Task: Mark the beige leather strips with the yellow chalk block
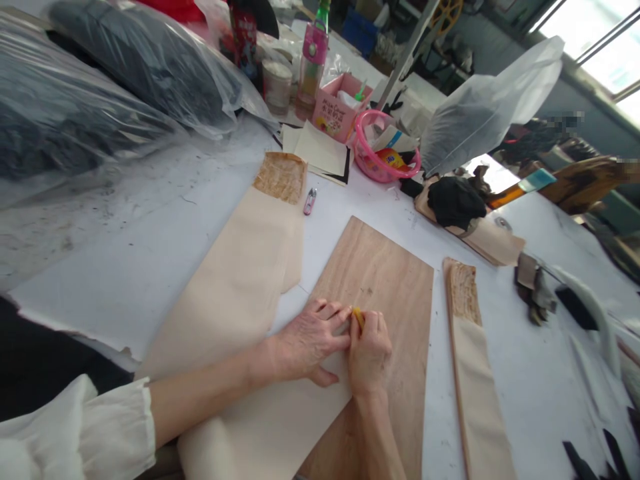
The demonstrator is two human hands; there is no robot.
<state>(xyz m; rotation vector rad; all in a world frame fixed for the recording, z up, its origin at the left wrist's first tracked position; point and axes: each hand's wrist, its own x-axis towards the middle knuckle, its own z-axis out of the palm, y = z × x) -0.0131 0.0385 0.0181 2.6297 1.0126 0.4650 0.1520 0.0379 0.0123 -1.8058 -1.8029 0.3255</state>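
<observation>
My left hand (pixel 313 340) lies on a beige sheet (pixel 235 293) where it overlaps a wooden board (pixel 385 293), fingers spread and pressing it flat. My right hand (pixel 369 353) is closed in a pinch on a small yellow tool (pixel 358 317), its tip at the sheet's edge beside my left fingertips. The beige sheet runs from a glue-stained brown end (pixel 281 176) at the far side down past my left forearm.
A narrow beige strip (pixel 475 360) lies right of the board. Small snips (pixel 310 200), a pink basket (pixel 380 150), a pink box (pixel 336 107), bottles and plastic-wrapped dark bundles (pixel 100 87) crowd the far side. Black material on beige pieces (pixel 457 200) sits at right.
</observation>
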